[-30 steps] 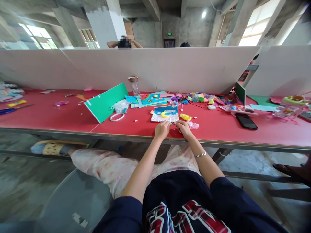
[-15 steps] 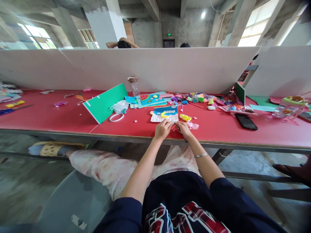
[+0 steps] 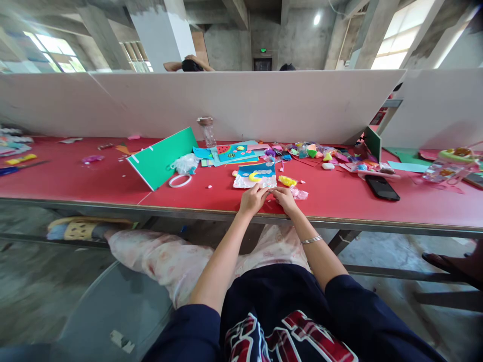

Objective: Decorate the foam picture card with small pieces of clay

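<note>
My left hand (image 3: 252, 199) is closed at the near edge of a small picture card (image 3: 244, 172), its fingertips bent together. Close beside it, my right hand (image 3: 285, 199) has its fingers curled in so that the fingertips of both hands meet. Whatever they pinch is too small to make out. The card has a blue upper part with white patches, a yellow crescent and a bumpy white lower part. Just right of it lie a yellow packet of clay (image 3: 287, 181) and a crumpled pink wrapper (image 3: 299, 193).
Behind the card lie coloured sheets (image 3: 234, 154) and a heap of clay packets (image 3: 313, 151). A green board (image 3: 162, 158) leans at the left, near a white ring (image 3: 180, 181) and a clear bottle (image 3: 207, 131). A black phone (image 3: 382, 188) rests at the right.
My right fingers have stretched slightly toward the left hand, and the fingertips now meet over the card's near edge. The view has shifted a little; the other things stay put.
</note>
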A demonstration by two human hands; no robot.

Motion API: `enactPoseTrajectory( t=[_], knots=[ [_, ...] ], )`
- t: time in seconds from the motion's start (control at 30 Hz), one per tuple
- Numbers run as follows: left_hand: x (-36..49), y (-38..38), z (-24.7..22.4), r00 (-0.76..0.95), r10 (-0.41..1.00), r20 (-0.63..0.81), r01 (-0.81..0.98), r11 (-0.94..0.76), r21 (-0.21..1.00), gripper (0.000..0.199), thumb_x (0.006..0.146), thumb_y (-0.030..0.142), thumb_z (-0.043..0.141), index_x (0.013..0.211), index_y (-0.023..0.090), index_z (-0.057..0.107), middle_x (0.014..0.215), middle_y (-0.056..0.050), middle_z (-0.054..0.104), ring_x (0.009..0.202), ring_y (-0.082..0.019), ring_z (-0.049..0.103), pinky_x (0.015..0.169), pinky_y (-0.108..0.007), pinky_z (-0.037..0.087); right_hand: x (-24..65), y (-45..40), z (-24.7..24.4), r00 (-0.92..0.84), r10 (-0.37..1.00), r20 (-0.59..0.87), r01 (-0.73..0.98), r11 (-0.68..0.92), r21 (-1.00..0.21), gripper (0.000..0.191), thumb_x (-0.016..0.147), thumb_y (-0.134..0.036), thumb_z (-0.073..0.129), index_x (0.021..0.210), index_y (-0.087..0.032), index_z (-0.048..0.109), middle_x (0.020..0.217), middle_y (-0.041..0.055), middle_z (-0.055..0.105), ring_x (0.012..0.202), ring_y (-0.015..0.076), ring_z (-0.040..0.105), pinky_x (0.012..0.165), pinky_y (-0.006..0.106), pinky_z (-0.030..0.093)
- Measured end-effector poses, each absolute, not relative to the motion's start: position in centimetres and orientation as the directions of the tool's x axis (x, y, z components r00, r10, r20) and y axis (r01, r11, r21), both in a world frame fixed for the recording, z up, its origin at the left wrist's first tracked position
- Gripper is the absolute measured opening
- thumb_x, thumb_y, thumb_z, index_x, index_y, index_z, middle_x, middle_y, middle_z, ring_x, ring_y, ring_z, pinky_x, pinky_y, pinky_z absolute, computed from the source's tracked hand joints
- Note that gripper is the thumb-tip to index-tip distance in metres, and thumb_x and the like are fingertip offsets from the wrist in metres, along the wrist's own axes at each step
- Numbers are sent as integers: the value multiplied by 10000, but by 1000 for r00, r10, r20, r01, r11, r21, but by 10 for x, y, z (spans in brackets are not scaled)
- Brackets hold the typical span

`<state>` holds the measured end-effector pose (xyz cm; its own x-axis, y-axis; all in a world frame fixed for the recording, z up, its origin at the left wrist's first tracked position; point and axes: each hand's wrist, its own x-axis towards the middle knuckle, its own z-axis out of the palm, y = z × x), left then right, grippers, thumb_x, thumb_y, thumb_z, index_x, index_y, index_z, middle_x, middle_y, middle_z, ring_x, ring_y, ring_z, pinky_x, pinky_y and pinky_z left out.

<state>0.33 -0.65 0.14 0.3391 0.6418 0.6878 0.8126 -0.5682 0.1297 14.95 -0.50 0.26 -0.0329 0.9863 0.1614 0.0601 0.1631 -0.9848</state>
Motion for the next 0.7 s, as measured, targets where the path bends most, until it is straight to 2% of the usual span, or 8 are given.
enactPoseTrajectory(
  t=[0.17,0.43,0.7],
  knots=[
    [2,-7,-1,340,603,722,808,-580,103,301,910,338,409,935,200,675,831,-60,608,712,-130,593,572,-211,401,149,-4,1,-8,983,181,106,181,-978,262,644,-374,568,664,-123,641,458,-35,432,480,87,371,478,217,288],
    [1,-5,-3,376,591,713,811,-582,55,305,919,300,380,1000,236,667,841,-55,611,697,-124,580,561,-212,398,149,-6,2,-28,976,215,115,217,-969,239,651,-347,531,627,-130,630,468,-28,431,490,89,360,466,214,275],
    [2,-6,-2,391,610,689,810,-584,57,343,927,303,352,898,194,676,772,-56,607,678,-121,565,560,-217,384,150,-8,4,-16,973,230,173,229,-958,284,650,-371,542,694,-119,665,498,-19,461,504,91,362,472,217,268]
  ],
)
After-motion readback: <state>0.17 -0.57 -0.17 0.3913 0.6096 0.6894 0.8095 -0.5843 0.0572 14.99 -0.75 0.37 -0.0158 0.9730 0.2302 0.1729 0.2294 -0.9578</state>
